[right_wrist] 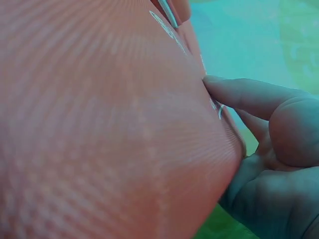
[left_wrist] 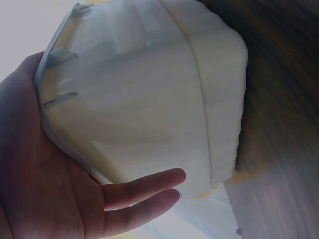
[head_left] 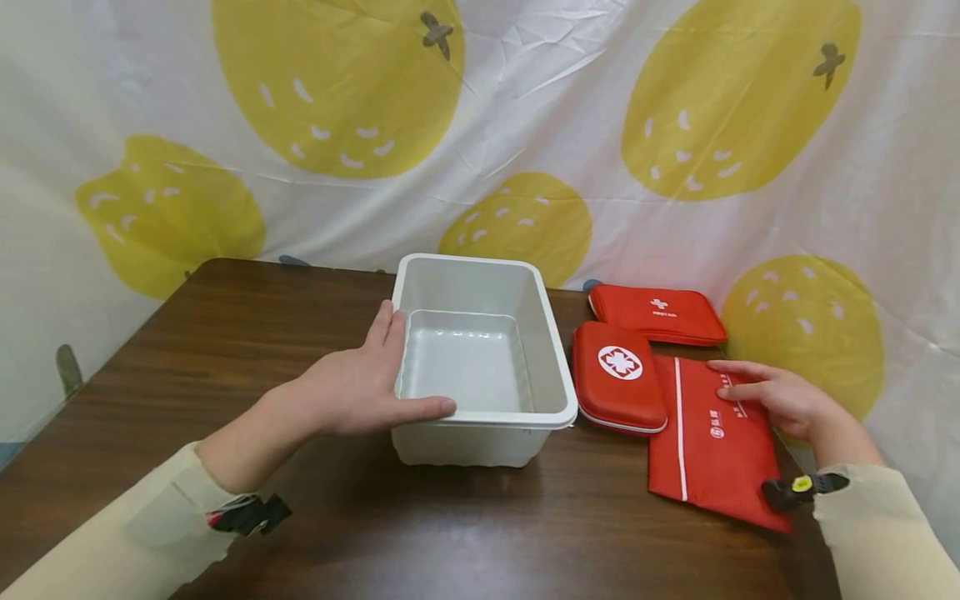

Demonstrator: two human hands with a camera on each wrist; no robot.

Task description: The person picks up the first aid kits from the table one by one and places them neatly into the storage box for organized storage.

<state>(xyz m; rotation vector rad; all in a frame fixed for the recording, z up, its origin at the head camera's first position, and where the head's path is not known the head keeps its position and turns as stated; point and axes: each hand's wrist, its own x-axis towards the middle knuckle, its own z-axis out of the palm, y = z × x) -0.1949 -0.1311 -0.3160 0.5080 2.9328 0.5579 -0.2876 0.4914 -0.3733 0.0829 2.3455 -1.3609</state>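
Observation:
A light grey plastic bin (head_left: 468, 358) stands upright on the table, its floor bare. My left hand (head_left: 360, 379) rests on its near left corner, thumb laid along the front rim and straight fingers at the left side. In the left wrist view, two fingers (left_wrist: 144, 191) extend along the bin's outer wall. A flat red pouch (head_left: 720, 467) with a white stripe and white print lies at the right. My right hand (head_left: 783, 400) pinches the pouch's far right edge; in the right wrist view, the thumb (right_wrist: 249, 94) is on its face and the other fingers are partly hidden behind it.
A red hard case (head_left: 618, 387) with a white cross emblem lies between bin and pouch, touching or overlapping the pouch. Behind it lies a red first aid bag (head_left: 667, 317). A curtain with yellow fruit prints (head_left: 337, 83) hangs behind the dark wooden table (head_left: 300, 517).

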